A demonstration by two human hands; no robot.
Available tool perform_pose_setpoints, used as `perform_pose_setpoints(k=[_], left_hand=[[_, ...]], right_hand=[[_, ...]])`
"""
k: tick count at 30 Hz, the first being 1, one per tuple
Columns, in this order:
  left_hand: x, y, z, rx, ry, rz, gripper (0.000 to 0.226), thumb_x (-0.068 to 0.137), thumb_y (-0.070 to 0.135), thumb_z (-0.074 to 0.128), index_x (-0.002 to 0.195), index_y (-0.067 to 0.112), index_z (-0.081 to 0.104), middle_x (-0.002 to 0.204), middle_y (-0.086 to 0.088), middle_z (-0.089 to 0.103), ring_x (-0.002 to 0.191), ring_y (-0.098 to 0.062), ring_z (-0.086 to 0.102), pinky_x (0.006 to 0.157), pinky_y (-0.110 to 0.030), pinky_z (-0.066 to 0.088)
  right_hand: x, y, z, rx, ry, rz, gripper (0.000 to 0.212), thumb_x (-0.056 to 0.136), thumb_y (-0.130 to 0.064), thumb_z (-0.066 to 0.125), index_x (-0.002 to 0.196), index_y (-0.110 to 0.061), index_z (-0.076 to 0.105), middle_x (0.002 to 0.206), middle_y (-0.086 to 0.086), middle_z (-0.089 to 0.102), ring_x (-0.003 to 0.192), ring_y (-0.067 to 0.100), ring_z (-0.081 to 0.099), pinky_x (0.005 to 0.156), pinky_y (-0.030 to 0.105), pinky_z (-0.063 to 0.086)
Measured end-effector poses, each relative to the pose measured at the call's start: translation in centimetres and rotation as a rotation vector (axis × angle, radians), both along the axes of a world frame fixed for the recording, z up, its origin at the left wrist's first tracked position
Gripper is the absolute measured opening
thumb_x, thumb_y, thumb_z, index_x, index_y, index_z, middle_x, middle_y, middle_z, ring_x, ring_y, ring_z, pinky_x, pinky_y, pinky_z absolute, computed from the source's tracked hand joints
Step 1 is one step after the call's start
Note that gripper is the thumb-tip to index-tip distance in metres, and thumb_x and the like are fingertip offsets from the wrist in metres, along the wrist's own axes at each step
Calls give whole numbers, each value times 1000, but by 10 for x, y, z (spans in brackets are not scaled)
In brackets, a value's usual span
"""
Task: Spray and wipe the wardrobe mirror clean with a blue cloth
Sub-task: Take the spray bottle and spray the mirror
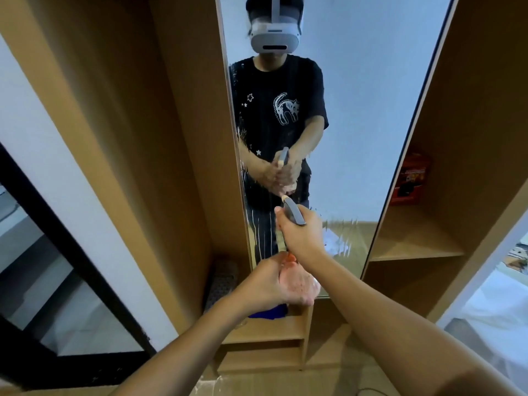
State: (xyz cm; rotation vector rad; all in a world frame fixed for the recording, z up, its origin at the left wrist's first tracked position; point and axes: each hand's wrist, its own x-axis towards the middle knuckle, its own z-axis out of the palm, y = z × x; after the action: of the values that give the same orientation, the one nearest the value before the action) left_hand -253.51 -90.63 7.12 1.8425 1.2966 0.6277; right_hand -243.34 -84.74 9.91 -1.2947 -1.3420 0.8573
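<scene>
The tall wardrobe mirror (371,110) stands straight ahead, with wet spray streaks running down its left edge and lower part. My right hand (303,235) grips the grey trigger head of a spray bottle (294,214), whose nozzle sits close to the glass. My left hand (283,284) curls around the bottle's lower end, where a bit of orange shows. Just below my left hand, the blue cloth (268,311) lies on the wooden ledge, mostly hidden by that hand. The mirror reflects a person with both hands on the bottle.
Open wooden wardrobe shelves flank the mirror. An orange box (411,178) stands on the right shelf and a grey perforated item (224,281) leans in the left compartment. A black-framed panel (71,252) stands at the far left, and white bedding (500,310) lies at the right.
</scene>
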Motion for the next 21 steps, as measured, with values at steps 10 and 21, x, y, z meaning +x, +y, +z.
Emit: perform_pose_setpoints(k=[10, 21], left_hand=[[-25, -5, -3, 6, 14, -6, 65, 67, 35, 86, 118, 29, 47, 110, 17, 58, 101, 8, 54, 82, -9, 47], [-43, -11, -30, -54, -23, 9, 54, 72, 15, 85, 113, 10, 50, 104, 4, 60, 90, 9, 56, 73, -5, 44]], right_hand=[[-25, -2, -2, -43, -26, -12, 32, 94, -33, 62, 77, -6, 62, 68, 12, 64, 59, 15, 53, 55, 26, 46], [-43, -12, -24, -83, -76, 25, 32, 94, -34, 61, 71, -14, 53, 62, -1, 53, 53, 10, 44, 54, 24, 37]])
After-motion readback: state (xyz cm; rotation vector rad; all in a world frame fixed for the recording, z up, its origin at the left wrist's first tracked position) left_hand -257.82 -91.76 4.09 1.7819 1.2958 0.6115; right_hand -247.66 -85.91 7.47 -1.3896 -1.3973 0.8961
